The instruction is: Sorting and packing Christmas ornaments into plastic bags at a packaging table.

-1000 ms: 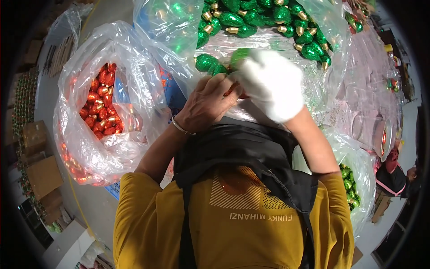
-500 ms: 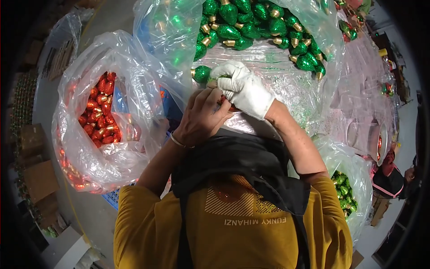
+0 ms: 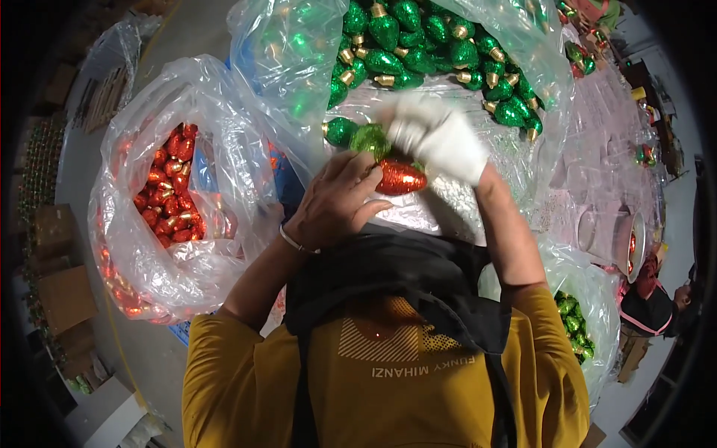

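My bare left hand [image 3: 340, 193] is closed on the neck ends of two glittery bulb-shaped ornaments. One is a red bulb ornament [image 3: 403, 178] lying sideways, its tip pointing right. The other is a light green bulb ornament [image 3: 370, 140], just beyond my fingertips. Their joined ends are hidden by my fingers. My right hand [image 3: 441, 140], in a white glove, is up and to the right of them, its fingers smeared by motion. A darker green bulb ornament [image 3: 340, 131] with a gold cap sits left of the light green one.
Beyond my hands, several green bulb ornaments [image 3: 459, 54] spill from a clear plastic bag [image 3: 280, 52]. On the left stands a clear bag [image 3: 119, 172] of red bulb ornaments [image 3: 168, 198]. Lighter green ornaments [image 3: 571, 325] fill a bag at the right. Another person [image 3: 650, 302] is at the far right.
My gloved right hand has pulled away up and right from the ornaments. The red and light green ornaments now show more fully beside my left hand.
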The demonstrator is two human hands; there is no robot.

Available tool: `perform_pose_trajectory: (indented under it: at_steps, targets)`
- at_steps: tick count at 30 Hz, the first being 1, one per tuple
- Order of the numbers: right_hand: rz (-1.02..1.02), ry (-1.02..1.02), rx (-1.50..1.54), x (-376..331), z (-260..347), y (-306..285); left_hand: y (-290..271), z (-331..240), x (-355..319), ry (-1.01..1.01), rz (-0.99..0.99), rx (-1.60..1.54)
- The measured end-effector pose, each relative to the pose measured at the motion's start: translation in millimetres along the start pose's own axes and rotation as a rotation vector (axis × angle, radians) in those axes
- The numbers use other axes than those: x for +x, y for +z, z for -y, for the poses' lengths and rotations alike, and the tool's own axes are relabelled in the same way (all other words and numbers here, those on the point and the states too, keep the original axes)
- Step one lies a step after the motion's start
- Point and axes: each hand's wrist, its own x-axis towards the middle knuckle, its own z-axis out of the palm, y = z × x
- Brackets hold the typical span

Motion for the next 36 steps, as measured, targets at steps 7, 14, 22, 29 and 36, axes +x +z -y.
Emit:
perform_pose_trajectory:
  at_steps: [7,14,22,29,36]
  targets:
    - [-0.272,0.559,-0.696,125.0,-131.4,-51.3,10.5,-1.5,11.6,0.063,-0.013,-0.025]
    - [-0.285,0.550,-0.602,126.5,-130.1,-61.7,12.2,-1.7,17.8,0.015,0.072,0.111]
    - [-0.126,0.150,0.002,-18.0,-5.8,-59.3,21.1,7.6,13.4,0.029,0.013,0.125]
    - [0.165,-0.057,-0.766,-20.2,15.4,-47.3,21.1,9.4,18.8,0.063,0.072,0.141]
    - [0.148,0.095,-0.843,-57.5,67.7,-14.7,26.0,9.3,15.4,0.055,0.044,0.224]
